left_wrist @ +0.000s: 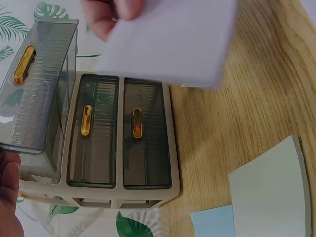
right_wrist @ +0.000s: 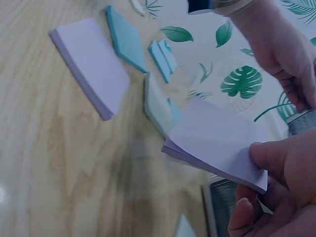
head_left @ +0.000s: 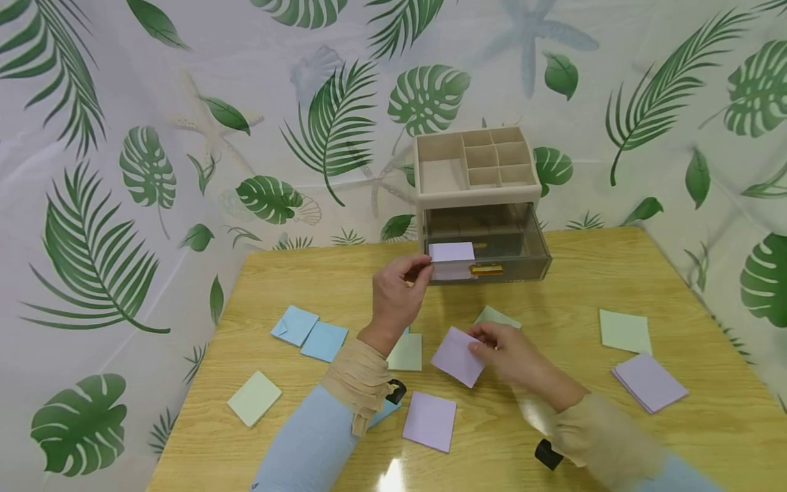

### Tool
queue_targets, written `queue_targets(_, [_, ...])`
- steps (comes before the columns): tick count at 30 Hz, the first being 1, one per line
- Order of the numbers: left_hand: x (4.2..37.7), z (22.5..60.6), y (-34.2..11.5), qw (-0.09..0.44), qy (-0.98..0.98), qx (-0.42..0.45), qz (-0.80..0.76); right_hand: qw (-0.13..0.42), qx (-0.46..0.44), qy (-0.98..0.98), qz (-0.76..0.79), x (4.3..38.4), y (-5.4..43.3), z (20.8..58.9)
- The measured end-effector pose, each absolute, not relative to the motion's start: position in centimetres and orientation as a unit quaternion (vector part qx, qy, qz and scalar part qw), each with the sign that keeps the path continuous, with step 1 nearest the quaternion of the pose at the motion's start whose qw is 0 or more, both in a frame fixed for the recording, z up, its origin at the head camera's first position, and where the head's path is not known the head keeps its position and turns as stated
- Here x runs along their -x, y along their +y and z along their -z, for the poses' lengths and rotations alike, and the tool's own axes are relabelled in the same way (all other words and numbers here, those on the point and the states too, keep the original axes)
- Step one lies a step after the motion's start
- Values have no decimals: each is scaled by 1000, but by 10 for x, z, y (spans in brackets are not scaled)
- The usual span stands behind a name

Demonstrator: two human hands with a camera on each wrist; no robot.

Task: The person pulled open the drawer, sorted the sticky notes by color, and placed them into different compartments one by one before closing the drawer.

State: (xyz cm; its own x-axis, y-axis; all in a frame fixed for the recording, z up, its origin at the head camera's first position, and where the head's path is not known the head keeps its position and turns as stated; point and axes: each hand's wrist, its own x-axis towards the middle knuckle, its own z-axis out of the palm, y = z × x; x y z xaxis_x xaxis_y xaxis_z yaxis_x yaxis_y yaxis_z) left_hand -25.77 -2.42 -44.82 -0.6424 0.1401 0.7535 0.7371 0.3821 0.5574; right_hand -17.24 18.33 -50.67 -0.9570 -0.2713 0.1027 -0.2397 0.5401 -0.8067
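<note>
In the head view my left hand [head_left: 398, 290] grips the left front corner of the pulled-out smoky drawer [head_left: 519, 268]. Inside that drawer, at its left, lies a purple sticky note pad [head_left: 451, 251]. My right hand [head_left: 507, 348] pinches another purple sticky note pad [head_left: 458, 357] by one edge, thumb on top, above the table in front of the drawer. The right wrist view shows this held pad [right_wrist: 217, 138] as a thin stack with its lower sheets slightly parted. In the left wrist view, the left fingers [left_wrist: 9, 182] touch the drawer's side.
The beige organizer [head_left: 476, 198] has open compartments on top and two shut lower drawers [left_wrist: 94, 131]. Around the wooden table lie blue pads [head_left: 324, 341], pale green pads [head_left: 255, 399], and purple pads [head_left: 430, 420], with more at right [head_left: 650, 383]. A leaf-patterned cloth hangs behind.
</note>
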Motion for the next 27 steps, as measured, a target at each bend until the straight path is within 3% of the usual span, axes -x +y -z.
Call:
queue_targets(12, [256,447,-25,299,-775,274,484,-43,183,851,490,156,196,450])
queue_targets(20, [256,451,-25,292,-782,269,481,-167,215,842,466,160,197,399])
queue_targets(27, [255,446,-24,297,-776,271,486,-255,196,835,446,192,197,353])
